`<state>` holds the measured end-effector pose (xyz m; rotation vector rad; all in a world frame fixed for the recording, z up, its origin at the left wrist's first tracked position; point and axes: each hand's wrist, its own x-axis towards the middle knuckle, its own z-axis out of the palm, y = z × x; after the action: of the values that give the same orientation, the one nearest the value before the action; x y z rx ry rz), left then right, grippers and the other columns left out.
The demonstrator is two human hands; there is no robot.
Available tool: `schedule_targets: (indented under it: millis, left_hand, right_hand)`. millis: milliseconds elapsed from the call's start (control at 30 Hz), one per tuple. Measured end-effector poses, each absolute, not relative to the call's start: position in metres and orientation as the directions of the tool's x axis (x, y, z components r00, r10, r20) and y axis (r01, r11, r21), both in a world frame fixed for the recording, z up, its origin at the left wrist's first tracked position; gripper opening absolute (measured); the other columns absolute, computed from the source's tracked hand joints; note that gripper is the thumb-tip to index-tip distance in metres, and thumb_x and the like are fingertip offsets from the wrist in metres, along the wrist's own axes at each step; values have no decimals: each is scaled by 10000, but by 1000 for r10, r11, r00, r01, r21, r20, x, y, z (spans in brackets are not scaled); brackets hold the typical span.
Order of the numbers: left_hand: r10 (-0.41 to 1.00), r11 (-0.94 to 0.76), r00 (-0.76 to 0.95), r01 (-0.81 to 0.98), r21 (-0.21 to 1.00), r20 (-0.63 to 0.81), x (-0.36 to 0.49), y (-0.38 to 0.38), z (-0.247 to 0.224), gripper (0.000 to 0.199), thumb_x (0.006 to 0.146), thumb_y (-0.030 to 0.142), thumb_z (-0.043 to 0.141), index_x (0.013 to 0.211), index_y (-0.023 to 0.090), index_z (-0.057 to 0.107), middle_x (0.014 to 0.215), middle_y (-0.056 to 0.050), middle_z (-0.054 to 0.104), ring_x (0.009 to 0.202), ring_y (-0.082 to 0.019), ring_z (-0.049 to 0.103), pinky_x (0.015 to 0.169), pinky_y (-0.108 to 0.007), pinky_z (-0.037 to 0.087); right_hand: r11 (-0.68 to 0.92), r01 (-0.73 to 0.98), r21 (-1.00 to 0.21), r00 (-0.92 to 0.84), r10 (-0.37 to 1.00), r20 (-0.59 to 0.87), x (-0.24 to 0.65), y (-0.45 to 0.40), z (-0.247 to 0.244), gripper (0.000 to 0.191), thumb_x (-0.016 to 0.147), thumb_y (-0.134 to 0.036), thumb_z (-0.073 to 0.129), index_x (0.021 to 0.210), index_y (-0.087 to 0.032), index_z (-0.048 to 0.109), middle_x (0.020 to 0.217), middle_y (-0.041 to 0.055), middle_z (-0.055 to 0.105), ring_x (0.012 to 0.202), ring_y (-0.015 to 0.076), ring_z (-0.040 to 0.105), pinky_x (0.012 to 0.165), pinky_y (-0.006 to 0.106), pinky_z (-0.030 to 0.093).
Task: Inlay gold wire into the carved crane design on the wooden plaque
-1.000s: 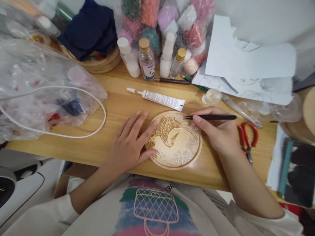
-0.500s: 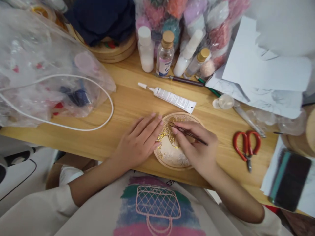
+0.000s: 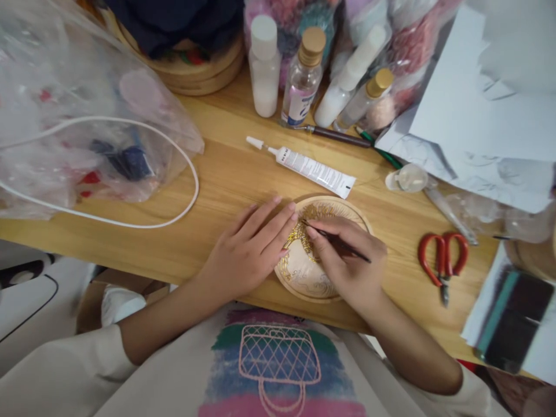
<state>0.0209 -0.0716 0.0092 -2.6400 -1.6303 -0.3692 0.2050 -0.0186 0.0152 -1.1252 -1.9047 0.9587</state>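
Note:
A round wooden disc (image 3: 304,278) with a gold design and fine drawn lines lies near the table's front edge. My left hand (image 3: 249,249) rests flat at its left side, fingers spread a little, fingertips on the rim, holding nothing. Over the disc's right part, my right hand (image 3: 351,255) pinches dark thin tweezers (image 3: 343,245), whose tips touch the gold part. Whether the tips hold anything is too small to tell. Behind the disc lies a white tube (image 3: 317,171) with a narrow nozzle.
Red-handled pliers (image 3: 443,260) lie at right, near a dark phone (image 3: 516,324). Several bottles stand at the back beside a dark-handled tool (image 3: 339,136) and papers (image 3: 482,133). A plastic bag (image 3: 99,98) and a white cable (image 3: 191,174) occupy the left.
The view has shifted and come slightly closer to the table's back. Both hands stay at the disc; the tweezers are still in my right hand, with their tips at nearly the same spot.

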Motion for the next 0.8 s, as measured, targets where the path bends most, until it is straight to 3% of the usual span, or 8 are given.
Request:
schedule_targets:
  millis: [800]
  left_hand:
    - [902, -427, 407, 890, 158, 145, 21, -72, 11, 513, 978, 382, 442, 1388, 79, 500, 1457, -83, 517, 1345, -331, 453, 1073, -442, 383]
  right_hand:
    - [297, 385, -874, -361, 920, 154, 204, -18, 17, 126, 835, -104, 668, 910, -196, 711, 862, 17, 749, 781, 122, 691, 732, 258, 564]
